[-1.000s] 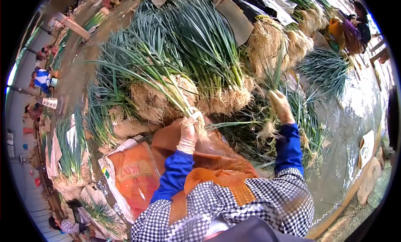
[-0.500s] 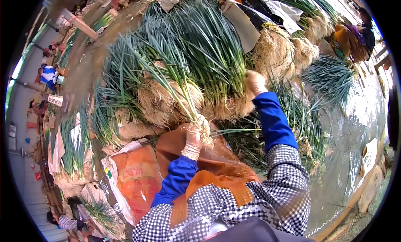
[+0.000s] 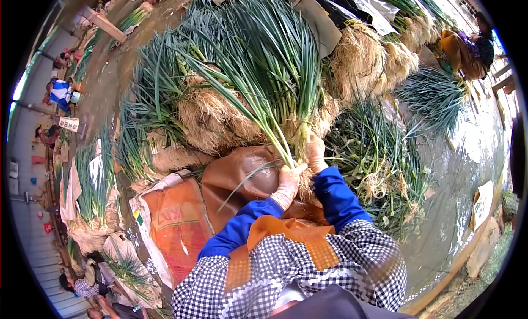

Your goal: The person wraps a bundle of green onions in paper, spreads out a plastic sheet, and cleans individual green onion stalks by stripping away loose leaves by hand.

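My left hand (image 3: 287, 182) is closed round the pale lower stems of a few green onions (image 3: 273, 133), whose long leaves point up and to the left. One thin leaf droops leftward from this hand. My right hand (image 3: 315, 154), right beside it, grips another bunch of green onions (image 3: 302, 128) near the base. Tan roots hang below both hands, and the bunches touch or nearly touch. Behind them a large heap of green onions (image 3: 258, 49) lies with root masses (image 3: 212, 112) toward me. A brown apron (image 3: 234, 176) spreads under my hands.
To the right lies a pile of loose leaves and trimmings (image 3: 379, 165) on the wet floor (image 3: 456, 170). An orange sack (image 3: 179, 225) is at my left. More rooted bundles (image 3: 360, 60) stand at the back right. Other people sit farther off, one in brown (image 3: 465, 52) at upper right.
My left hand has moved right with its stalks. My right hand has come down and inward from the heap, now with a bunch in it, and the two hands are side by side.
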Demonstrator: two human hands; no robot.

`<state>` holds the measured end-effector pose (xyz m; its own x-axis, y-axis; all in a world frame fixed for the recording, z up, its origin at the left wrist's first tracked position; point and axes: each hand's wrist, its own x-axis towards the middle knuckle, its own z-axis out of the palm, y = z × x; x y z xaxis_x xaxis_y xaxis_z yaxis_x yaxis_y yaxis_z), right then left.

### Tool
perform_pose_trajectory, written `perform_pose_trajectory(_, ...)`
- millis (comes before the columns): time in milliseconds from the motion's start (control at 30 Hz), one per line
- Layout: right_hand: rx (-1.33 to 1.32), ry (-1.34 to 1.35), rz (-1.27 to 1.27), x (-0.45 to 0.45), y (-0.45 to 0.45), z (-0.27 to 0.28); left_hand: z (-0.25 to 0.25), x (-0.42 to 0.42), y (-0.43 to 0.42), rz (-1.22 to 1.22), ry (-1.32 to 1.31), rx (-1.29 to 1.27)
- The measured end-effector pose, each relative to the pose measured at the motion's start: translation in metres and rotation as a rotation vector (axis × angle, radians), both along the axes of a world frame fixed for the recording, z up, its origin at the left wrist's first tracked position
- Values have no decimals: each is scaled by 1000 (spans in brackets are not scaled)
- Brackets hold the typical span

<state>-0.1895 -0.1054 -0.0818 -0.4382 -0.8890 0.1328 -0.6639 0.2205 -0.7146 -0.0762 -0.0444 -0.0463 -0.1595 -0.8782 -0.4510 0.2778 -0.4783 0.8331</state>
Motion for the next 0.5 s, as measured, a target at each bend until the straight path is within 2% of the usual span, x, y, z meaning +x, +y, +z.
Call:
perform_pose_trajectory(33, 203, 63, -89, 7, 6, 22, -10, 3, 1, 5, -12, -21)
perform_pose_trajectory(100, 93, -192, -58, 13, 35, 51, -31, 3, -2, 49, 40, 23)
perform_pose_trajectory(133, 107, -529, -5, 2, 54, 29, -15, 5, -4, 66, 61, 63)
perform_pose_trajectory(167, -36, -975, 80, -13, 79, 57, 3, 7, -9, 82, 85, 105)
perform_pose_trajectory(200, -82, -739, 3, -37, 96, 71, -2, 11, -15, 73, 244, 175)
perform_pose_trajectory(233, -1, -788, -221, -58, 102, 116, 31, 11, -15, 47, 252, 216)
perform_pose_trajectory(267, 177, -553, -350, -99, 107, 99, 43, 12, -15, 8, 342, 275)
perform_pose_trajectory(300, 378, 110, -182, -137, 114, 83, 48, 13, -16, -33, 434, 331)
perform_pose_trajectory(367, 724, 474, 33, -158, 118, 62, 35, 30, -19, -236, 806, 452)
perform_pose_trajectory(400, 504, 372, 90, -138, 104, 66, 39, 29, -20, -241, 817, 407)
perform_pose_trajectory(433, 355, 85, 131, -110, 85, 84, 43, 30, -17, -236, 826, 369)
perform_pose_trajectory(467, 369, -469, 105, -82, 67, 104, 43, 34, -18, -273, 956, 437)
perform_pose_trajectory(500, 261, -960, 230, -65, 53, 111, 44, 34, -17, -274, 950, 432)
